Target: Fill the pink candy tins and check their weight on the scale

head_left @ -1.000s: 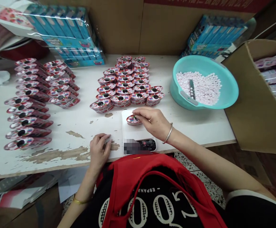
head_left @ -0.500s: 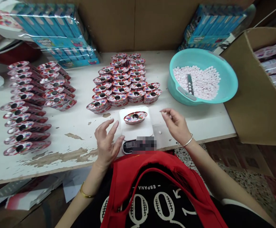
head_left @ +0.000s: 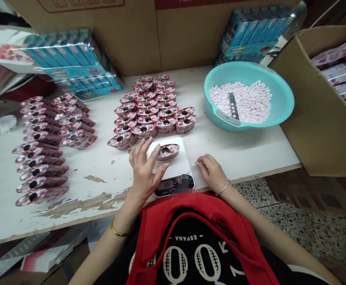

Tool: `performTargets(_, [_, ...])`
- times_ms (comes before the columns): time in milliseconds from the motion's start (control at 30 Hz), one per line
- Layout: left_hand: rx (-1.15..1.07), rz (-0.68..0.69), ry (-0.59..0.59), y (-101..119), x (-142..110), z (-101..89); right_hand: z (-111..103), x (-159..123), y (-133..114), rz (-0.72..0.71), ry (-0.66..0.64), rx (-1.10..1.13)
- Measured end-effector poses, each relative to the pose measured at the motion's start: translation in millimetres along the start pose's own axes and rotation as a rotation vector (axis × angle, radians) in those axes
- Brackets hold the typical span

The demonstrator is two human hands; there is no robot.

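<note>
A small red-and-white oval-topped box with a round hole in its top stands on a white digital scale. My left hand is open at the scale's left side, fingers spread, with the fingertips close to the box; whether they touch it I cannot tell. Over the table to the right of the scale, my right hand has its fingers curled in, thumb and fingertips together. What lies in them is hidden. Part of the scale's display panel is blurred out.
Rows of similar boxes stand behind the scale, and more boxes at the left. A turquoise basin of small pale candies holds a dark perforated tool. A cardboard carton stands right; blue packs are at the back.
My right hand has left the box, swung right, then come down nearer the table edge. My left hand has risen from the table, opened and moved right towards the box.
</note>
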State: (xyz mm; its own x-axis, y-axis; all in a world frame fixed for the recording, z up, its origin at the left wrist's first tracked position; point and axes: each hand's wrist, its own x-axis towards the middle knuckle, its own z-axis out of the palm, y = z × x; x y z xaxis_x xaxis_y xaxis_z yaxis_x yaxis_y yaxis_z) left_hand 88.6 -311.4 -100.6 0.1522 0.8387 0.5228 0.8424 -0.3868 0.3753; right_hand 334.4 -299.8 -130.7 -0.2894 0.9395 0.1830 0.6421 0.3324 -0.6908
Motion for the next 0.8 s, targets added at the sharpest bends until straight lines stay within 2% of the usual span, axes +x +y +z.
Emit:
performTargets(167, [-0.034,-0.141,0.052,-14,-16,-14.1,-11,48,-61,-0.179,0.123,0.207])
performTargets(267, [-0.035,-0.187,0.054,-18,-27,-17.4,-6,73,-82,-0.271,0.024,0.153])
performTargets(367, [-0.054,-0.213,0.044,-19,-37,-18.4,2,84,-85,-0.282,-0.080,0.110])
performTargets(533, [-0.083,-0.273,0.044,-19,-47,-17.4,9,83,-83,-0.347,-0.071,0.195])
performTargets(633, [-0.087,-0.277,0.033,-19,-49,-15.0,17,79,-84,-0.387,-0.108,0.129])
performTargets(733, [-0.076,-0.281,0.031,-19,-50,-12.5,22,77,-85,-0.399,-0.068,-0.030])
performTargets(800, [-0.068,-0.293,0.029,-19,-53,-11.7,15,80,-82,-0.402,0.016,-0.119])
